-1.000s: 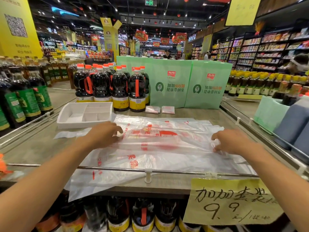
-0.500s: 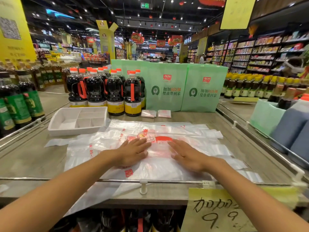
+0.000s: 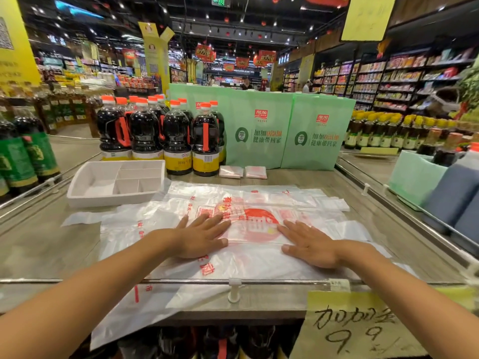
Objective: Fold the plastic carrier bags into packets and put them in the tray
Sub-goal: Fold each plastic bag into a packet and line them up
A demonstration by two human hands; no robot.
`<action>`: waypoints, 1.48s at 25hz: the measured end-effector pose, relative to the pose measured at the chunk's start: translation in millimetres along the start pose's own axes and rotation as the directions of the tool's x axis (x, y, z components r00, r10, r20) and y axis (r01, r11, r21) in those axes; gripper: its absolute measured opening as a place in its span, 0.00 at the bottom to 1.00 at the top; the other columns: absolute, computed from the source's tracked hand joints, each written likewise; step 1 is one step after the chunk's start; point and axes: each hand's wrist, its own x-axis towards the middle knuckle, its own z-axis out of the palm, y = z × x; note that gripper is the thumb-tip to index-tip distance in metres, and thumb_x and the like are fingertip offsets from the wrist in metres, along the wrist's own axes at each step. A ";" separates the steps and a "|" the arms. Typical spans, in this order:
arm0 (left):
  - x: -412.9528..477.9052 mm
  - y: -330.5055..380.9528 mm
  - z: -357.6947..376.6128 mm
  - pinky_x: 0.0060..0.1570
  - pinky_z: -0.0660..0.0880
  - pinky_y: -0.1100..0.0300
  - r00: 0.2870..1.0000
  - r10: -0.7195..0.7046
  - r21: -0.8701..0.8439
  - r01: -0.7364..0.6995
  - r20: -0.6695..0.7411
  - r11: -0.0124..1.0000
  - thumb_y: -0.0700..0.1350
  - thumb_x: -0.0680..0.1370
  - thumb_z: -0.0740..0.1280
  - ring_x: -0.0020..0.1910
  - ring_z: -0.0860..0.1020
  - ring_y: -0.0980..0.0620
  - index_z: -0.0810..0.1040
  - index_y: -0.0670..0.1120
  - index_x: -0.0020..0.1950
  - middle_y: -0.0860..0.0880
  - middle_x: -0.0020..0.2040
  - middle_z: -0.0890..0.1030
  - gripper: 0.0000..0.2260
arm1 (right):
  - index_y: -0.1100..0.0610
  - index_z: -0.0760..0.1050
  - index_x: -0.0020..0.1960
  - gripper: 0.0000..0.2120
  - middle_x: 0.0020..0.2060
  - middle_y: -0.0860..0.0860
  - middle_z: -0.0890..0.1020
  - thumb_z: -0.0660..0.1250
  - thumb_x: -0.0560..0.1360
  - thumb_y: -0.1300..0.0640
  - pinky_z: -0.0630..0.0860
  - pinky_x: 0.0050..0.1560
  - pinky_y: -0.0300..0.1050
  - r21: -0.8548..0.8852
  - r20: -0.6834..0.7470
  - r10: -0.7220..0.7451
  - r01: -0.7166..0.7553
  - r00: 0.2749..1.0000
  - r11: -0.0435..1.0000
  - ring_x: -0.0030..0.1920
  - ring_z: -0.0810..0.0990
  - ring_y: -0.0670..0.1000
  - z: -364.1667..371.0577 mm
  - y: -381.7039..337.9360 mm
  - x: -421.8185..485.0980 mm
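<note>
Moved in from the ends of the carrier bag (image 3: 254, 229), my left hand (image 3: 204, 238) and right hand (image 3: 309, 246) press flat on it, fingers straight, gripping nothing.

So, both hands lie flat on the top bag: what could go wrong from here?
The bags are thin and stacked: when the left hand and right hand fold the top bag, a lower one may slide along. The overhanging bag passes under the rail at the front edge and could slip off. Two packets lie outside the tray and may be forgotten.
</note>
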 end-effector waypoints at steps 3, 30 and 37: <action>-2.0 1.3 2.4 0.77 0.35 0.36 0.999 -0.001 0.007 0.001 -0.037 1.000 0.70 0.80 0.41 0.81 0.34 0.49 0.35 0.64 0.81 0.58 0.82 0.34 0.31 | 0.40 0.34 0.81 0.49 0.81 0.43 0.35 0.36 0.64 0.21 0.37 0.80 0.52 -0.011 0.012 0.002 -0.002 1.000 1.000 0.81 0.34 0.49 0.6 2.6 2.6; -25.4 -14.6 -25.7 0.39 0.67 0.57 0.761 0.026 0.146 0.091 -0.648 0.985 0.48 0.76 0.62 0.44 0.79 0.48 0.80 0.57 0.62 0.50 0.46 0.85 0.16 | 0.43 0.80 0.59 0.16 0.45 0.47 0.86 0.65 0.73 0.56 0.78 0.52 0.51 0.244 -0.683 0.250 -0.108 0.686 0.964 0.53 0.82 0.56 -15.1 22.6 -13.2; -8.2 -16.2 -22.8 0.60 0.70 0.48 0.640 0.073 0.228 0.164 -0.765 0.960 0.50 0.81 0.57 0.59 0.75 0.49 0.73 0.55 0.72 0.53 0.61 0.79 0.19 | 0.43 0.76 0.67 0.17 0.66 0.45 0.79 0.66 0.78 0.49 0.72 0.63 0.51 0.132 -0.681 0.265 -0.241 0.682 0.961 0.65 0.77 0.54 -16.6 24.5 -10.5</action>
